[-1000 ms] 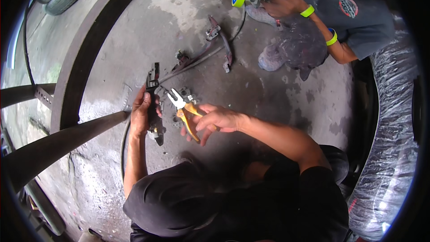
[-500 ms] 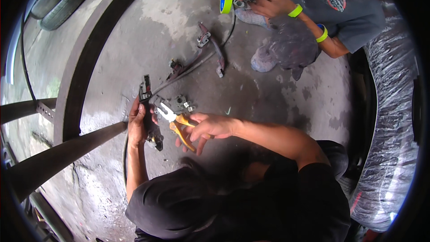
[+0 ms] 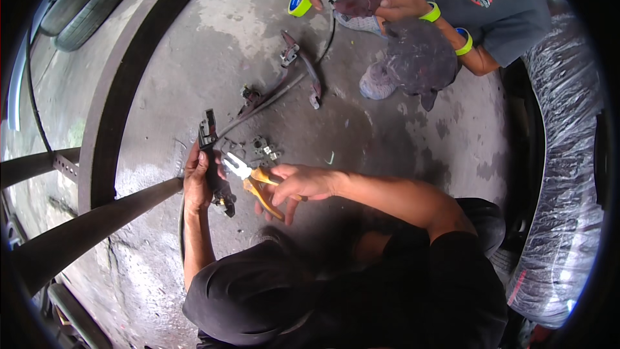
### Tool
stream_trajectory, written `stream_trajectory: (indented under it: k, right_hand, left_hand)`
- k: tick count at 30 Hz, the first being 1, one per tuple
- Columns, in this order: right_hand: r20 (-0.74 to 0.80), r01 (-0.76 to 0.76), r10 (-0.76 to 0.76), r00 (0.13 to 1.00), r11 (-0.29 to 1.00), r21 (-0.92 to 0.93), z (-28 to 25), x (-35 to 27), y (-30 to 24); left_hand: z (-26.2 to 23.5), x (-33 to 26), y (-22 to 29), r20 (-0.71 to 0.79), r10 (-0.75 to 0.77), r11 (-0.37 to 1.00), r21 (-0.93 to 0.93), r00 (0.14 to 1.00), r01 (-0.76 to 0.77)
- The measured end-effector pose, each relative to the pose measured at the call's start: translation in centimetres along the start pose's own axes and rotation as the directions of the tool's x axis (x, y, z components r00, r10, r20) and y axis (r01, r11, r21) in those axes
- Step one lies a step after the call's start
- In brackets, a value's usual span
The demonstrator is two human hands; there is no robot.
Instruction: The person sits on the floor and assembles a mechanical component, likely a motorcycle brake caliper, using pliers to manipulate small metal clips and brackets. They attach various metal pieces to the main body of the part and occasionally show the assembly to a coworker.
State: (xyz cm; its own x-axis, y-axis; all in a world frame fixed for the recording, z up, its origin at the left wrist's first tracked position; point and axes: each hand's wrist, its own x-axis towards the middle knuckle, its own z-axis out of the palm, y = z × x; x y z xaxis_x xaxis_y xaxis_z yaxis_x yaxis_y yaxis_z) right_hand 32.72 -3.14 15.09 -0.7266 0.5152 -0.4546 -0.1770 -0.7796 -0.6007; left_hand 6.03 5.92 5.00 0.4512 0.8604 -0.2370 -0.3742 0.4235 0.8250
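My left hand (image 3: 197, 178) grips a long black part (image 3: 212, 161) with metal fittings near its far end and a brassy piece near its lower end. In my right hand (image 3: 298, 184) is a pair of pliers (image 3: 250, 178) with yellow-orange handles. Their handles are spread and the bright jaws are apart, pointing at the black part's side with nothing visible between them. Just beyond the jaws, several small metal pieces (image 3: 263, 147) lie on the floor. Farther off are a reddish-brown lever-like part (image 3: 314, 84) with a metal clamp (image 3: 289, 55) and a dark fitting (image 3: 249, 95).
A grey cable (image 3: 278, 95) runs across the concrete floor. At far right a crouching co-worker's hands (image 3: 402, 6) hold a reddish-brown part (image 3: 357, 4). Dark metal beams (image 3: 103, 110) stand on the left, tyres (image 3: 90, 19) beyond. A plastic-wrapped object (image 3: 562, 155) curves along the right.
The pliers have shifted slightly left, toward the black part. My left hand keeps its grip. The co-worker's hands have moved apart and turned their part, so its reddish-brown side shows.
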Motion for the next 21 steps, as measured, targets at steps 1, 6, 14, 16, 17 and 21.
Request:
stream_trajectory:
  k: [1, 6, 14, 16, 17, 21]
  right_hand:
    - [0.000, -0.001, 0.001, 1.000, 1.000, 0.005, -0.05, 0.01, 0.07]
    - [0.011, -0.011, 0.011, 1.000, 1.000, 0.001, 0.07, -0.02, -0.16]
    - [0.055, 0.003, -0.005, 0.998, 0.999, 0.037, -0.01, -0.05, -0.38]
    - [0.043, 0.003, -0.004, 0.999, 1.000, 0.018, -0.01, -0.15, -0.45]
    - [0.038, 0.002, -0.001, 0.999, 1.000, -0.007, -0.18, -0.06, -0.22]
    - [0.042, 0.004, -0.001, 0.999, 0.998, -0.064, -0.07, 0.01, -0.38]
  left_hand:
    - [-0.03, 0.02, -0.01, 0.000, 0.002, 1.000, -0.005, 1.000, -0.002]
    - [0.04, -0.19, 0.14, -0.009, 0.004, 1.000, -0.016, 1.000, -0.004]
    - [-0.35, 0.05, -0.04, -0.029, 0.005, 0.999, -0.038, 1.000, -0.006]
    - [-0.19, 0.28, 0.12, -0.021, 0.006, 0.999, -0.040, 1.000, -0.007]
    - [-0.05, 0.20, 0.24, -0.020, 0.008, 0.999, -0.042, 1.000, -0.009]
    - [-0.13, 0.03, 0.34, -0.010, 0.022, 0.999, -0.045, 1.000, -0.022]
